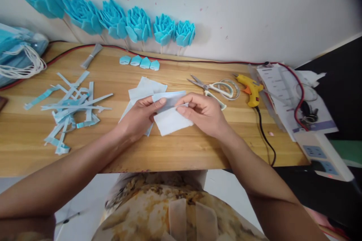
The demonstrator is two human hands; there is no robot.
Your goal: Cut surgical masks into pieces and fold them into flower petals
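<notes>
My left hand (140, 116) and my right hand (203, 114) meet over the middle of the wooden table (198, 147). Both pinch a pale blue and white fabric piece (171, 119), folded between the fingers. Under it lie more white fabric sheets (144, 88). Both hands are closed on the piece, thumbs on top.
Cut blue strips (70, 107) lie at the left. Small folded blue petals (140, 62) sit near the wall, with blue fabric flowers (135, 24) leaning on it. Scissors (210, 87), a yellow glue gun (250, 88), papers (285, 94) and a power strip (322, 154) are at the right. A bag of masks (17, 54) is far left.
</notes>
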